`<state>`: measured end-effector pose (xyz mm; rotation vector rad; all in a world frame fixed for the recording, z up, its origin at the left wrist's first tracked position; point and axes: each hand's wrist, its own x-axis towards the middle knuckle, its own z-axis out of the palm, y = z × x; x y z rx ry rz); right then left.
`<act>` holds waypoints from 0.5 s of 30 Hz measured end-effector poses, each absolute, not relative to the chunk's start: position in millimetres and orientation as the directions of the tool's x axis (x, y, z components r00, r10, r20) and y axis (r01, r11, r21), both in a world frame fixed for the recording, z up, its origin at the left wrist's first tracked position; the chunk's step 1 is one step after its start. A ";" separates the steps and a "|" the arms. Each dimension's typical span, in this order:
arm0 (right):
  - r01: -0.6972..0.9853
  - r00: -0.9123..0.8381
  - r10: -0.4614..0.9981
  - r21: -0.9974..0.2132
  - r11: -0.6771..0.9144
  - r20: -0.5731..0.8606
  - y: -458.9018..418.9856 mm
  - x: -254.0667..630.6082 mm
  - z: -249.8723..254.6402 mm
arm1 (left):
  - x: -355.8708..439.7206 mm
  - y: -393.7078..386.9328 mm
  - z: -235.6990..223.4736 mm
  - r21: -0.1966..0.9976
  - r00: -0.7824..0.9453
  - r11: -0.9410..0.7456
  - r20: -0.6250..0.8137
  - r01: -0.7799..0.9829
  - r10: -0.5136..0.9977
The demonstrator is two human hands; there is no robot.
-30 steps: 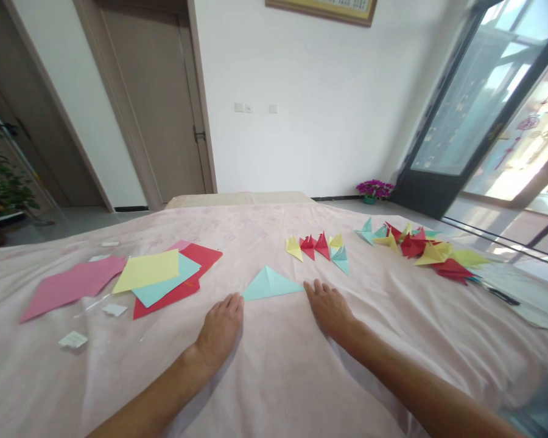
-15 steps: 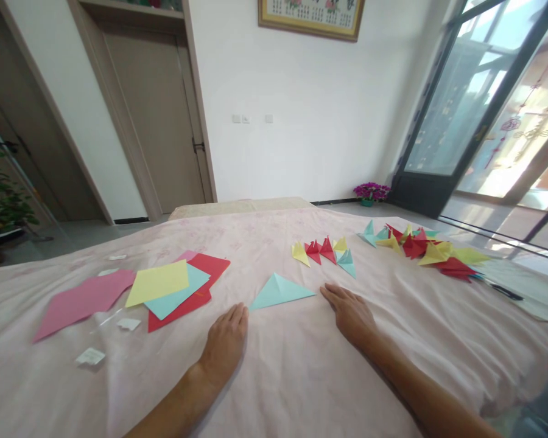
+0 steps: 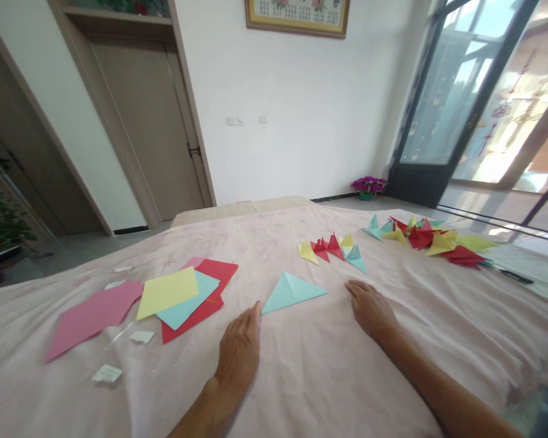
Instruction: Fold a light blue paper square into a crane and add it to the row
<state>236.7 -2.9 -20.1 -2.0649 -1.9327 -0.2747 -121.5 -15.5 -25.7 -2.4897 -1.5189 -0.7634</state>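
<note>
Between my hands a light-blue sheet of paper folded into a triangle (image 3: pixel 293 291) lies on the pink cloth. My left hand (image 3: pixel 241 342) rests on its edge at the left, fingers stretched out and fingertips beside the triangle's left corner; whether they touch it I cannot tell. Off the triangle's right corner, a small gap away, my right hand (image 3: pixel 369 306) lies palm down with its fingers extended. Neither hand holds anything. Beyond the triangle stand several small folded paper cranes, among them a red one (image 3: pixel 335 246) and a blue one (image 3: pixel 356 258).
To the left lie flat paper sheets: a pink sheet (image 3: pixel 91 316), a yellow sheet (image 3: pixel 168 293), a blue one and red ones. White scraps (image 3: pixel 106 374) sit nearby. At the right are a heap of folded paper pieces (image 3: pixel 442 242) and a dark pen-like object (image 3: pixel 516 277).
My right hand has slid a little to the right, away from the triangle's corner. My left hand stays by the left corner. The camera view has shifted slightly.
</note>
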 end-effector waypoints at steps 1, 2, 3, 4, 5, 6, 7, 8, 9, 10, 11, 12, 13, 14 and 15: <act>0.995 0.079 0.937 -0.088 -0.052 0.341 -2.9 236.5 -20.1 | -121.8 -15.3 -26.0 0.155 0.367 -0.488 0.479 0.859 0.797; 0.995 0.080 0.936 -0.090 -0.052 0.343 -2.9 236.3 -20.0 | -122.1 -15.1 -26.1 0.159 0.367 -0.489 0.476 0.858 0.799; 0.994 0.082 0.935 -0.093 -0.053 0.346 -2.8 236.2 -20.1 | -122.3 -14.9 -26.2 0.163 0.366 -0.487 0.472 0.858 0.802; 0.994 0.085 0.934 -0.096 -0.054 0.348 -2.7 236.1 -20.2 | -122.6 -14.7 -26.2 0.168 0.363 -0.484 0.467 0.859 0.806; 0.993 0.088 0.932 -0.101 -0.056 0.351 -2.5 236.2 -20.3 | -122.8 -14.5 -26.1 0.174 0.360 -0.481 0.461 0.859 0.811; 0.993 0.091 0.931 -0.107 -0.057 0.353 -2.2 236.4 -20.6 | -123.0 -14.4 -25.9 0.181 0.357 -0.477 0.454 0.860 0.817; 0.992 0.095 0.930 -0.113 -0.058 0.355 -1.8 236.8 -20.9 | -123.3 -14.3 -25.7 0.189 0.354 -0.473 0.446 0.861 0.822; 0.991 0.100 0.929 -0.120 -0.061 0.356 -1.5 237.2 -21.2 | -123.4 -14.4 -25.4 0.199 0.350 -0.469 0.438 0.860 0.828; 0.990 0.105 0.928 -0.126 -0.064 0.356 -1.2 237.6 -21.5 | -123.6 -14.5 -25.0 0.209 0.348 -0.467 0.431 0.859 0.833; 0.989 0.110 0.928 -0.132 -0.066 0.357 -1.2 238.0 -21.6 | -123.6 -14.6 -24.6 0.218 0.345 -0.466 0.426 0.858 0.836; 0.988 0.113 0.927 -0.137 -0.068 0.357 -1.3 238.2 -21.6 | -123.6 -14.8 -24.0 0.226 0.343 -0.465 0.424 0.856 0.838; 0.988 0.114 0.927 -0.140 -0.068 0.357 -1.6 238.2 -21.4 | -123.5 -14.9 -23.4 0.232 0.343 -0.465 0.422 0.854 0.839; 0.988 0.114 0.927 -0.143 -0.067 0.356 -2.0 238.0 -21.0 | -123.3 -14.9 -22.8 0.237 0.344 -0.468 0.420 0.852 0.840; 0.987 0.113 0.928 -0.144 -0.065 0.356 -2.6 237.6 -20.3 | -123.0 -14.9 -22.3 0.241 0.347 -0.472 0.419 0.848 0.839; 0.988 0.111 0.928 -0.145 -0.063 0.355 -3.2 237.0 -19.5 | -122.7 -14.8 -21.9 0.245 0.352 -0.477 0.417 0.844 0.838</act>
